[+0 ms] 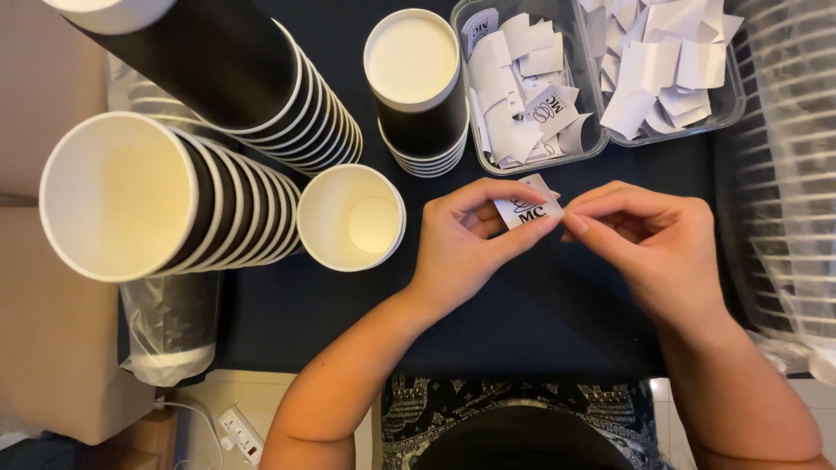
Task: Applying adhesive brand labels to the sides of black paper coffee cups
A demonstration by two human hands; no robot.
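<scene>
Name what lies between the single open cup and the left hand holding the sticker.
Nothing: in the head view only bare dark table separates the single cup from the left hand.

1. Left hand (461, 239): bare, no rings, no watch or band at the wrist; nails short and unpainted.
2. Right hand (649, 239): bare likewise, no jewellery seen; nails short.
3. Both forearms uncovered up to the frame edge; no sleeves in view.
4. Garment (514, 422) at the lap: black cloth with a pale, small-figured print.
</scene>
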